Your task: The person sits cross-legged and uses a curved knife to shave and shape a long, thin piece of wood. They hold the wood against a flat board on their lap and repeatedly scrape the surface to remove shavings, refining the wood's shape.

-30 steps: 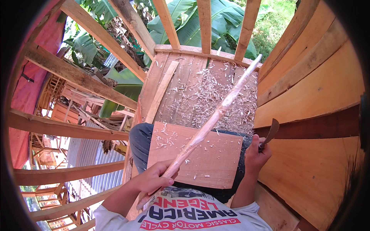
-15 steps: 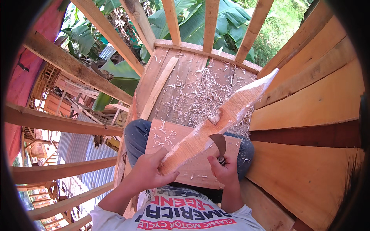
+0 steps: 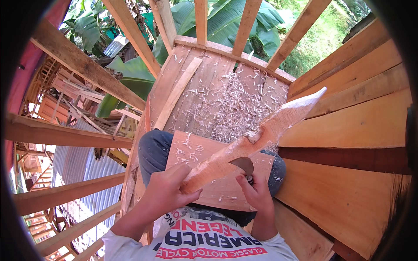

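A long, roughly carved piece of wood slants across my lap, its pale pointed end up at the far right and a notch partway along its upper edge. My left hand is closed round its near, blunt end. In my right hand is a knife with a short, broad curved blade; most of its handle is hidden in my fist. The blade is close against the lower edge of the wood; I cannot tell whether it touches. Beneath lies a flat board across my legs, with a few shavings on it.
Wood shavings cover much of the plank floor ahead. A loose wooden strip lies on its left. Wooden slats rail the left and far sides, and plank boards wall the right. Banana leaves show outside.
The carved wood has tilted, its pointed tip moving right and slightly lower. The knife blade has shifted a little left and turned, with my right hand following.
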Demonstrator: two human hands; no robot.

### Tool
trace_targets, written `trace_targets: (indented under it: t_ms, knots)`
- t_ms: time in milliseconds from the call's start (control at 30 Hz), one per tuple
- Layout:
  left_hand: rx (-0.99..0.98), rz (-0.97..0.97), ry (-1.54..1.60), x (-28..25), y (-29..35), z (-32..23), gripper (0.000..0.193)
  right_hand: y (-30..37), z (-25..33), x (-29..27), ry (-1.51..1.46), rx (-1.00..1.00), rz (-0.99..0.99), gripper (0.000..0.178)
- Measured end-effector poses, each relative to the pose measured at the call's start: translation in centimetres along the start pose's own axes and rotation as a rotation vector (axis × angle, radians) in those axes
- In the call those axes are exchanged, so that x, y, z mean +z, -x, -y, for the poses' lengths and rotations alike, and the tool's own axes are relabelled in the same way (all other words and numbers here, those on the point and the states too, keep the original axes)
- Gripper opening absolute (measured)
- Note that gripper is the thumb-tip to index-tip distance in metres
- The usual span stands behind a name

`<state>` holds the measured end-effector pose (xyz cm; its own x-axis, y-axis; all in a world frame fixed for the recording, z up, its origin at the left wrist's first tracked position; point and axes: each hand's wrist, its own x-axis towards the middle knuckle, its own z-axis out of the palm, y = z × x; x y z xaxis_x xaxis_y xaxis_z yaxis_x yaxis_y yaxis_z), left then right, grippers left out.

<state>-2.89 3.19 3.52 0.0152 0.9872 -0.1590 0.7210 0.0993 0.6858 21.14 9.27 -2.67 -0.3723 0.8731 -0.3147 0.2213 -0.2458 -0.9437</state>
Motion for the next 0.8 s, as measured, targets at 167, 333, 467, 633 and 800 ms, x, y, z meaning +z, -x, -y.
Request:
trace_targets:
  t_ms: [167, 333, 467, 633, 800]
  knots:
    - [-0.115, 0.037, 0.066, 0.4, 0.6, 0.9, 0.052, -0.2, 0.2, 0.1, 0.189, 0.001, -0.079, 0.030]
    - [-0.324, 0.193, 0.273, 0.9, 2.0, 3.0, 0.049, -0.2, 0.0, 1.7, 0.374, 0.038, -0.058, 0.040]
    - [-0.341, 0.327, 0.240, 1.7, 3.0, 5.2, 0.058, 0.0, -1.5, 2.4, 0.590, 0.101, 0.002, 0.046]
    - [-0.267, 0.339, 0.148, 2.6, 3.3, 6.0, 0.055, -0.5, -0.9, 3.4, 0.786, 0.215, 0.034, 0.056]
    - [-0.253, 0.393, 0.042, 2.7, 3.7, 6.8, 0.052, -0.6, -0.6, 3.8, 0.920, 0.284, 0.092, 0.059]
